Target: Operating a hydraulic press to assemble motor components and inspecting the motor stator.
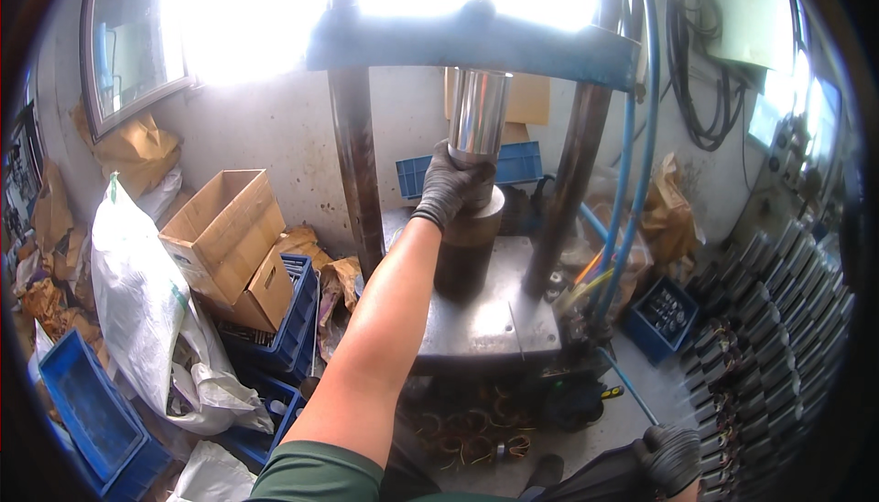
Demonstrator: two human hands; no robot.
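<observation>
- Dark green fabric of one sleeve (320,470) is filling the lower edge, with one bare forearm (385,342) reaching up from it
- One blue tray (92,406) is tilting at far left, and one white sack (137,273) is slumping beside it
- One open cardboard box (229,246) is resting over two blue crates (302,333)
- Two dark columns (355,163) are standing apart, one blue crossbeam (403,49) spanning them
- One gloved left hand (458,186) is curling at the lower end of one shiny cylinder (481,108), which is showing centrally below the crossbeam; whether it is gripping firmly, I cannot tell
- One thick dark cylinder (464,259) is standing upright just below
- Two blue hoses (648,136) are running down beside the right column
- One blue bin (650,346) is holding small metal parts
- One gloved right hand (673,459), well apart from the left, is closing around one blue rod (629,388)
- Metal bars (778,305), too many to count, are lining the far right
</observation>
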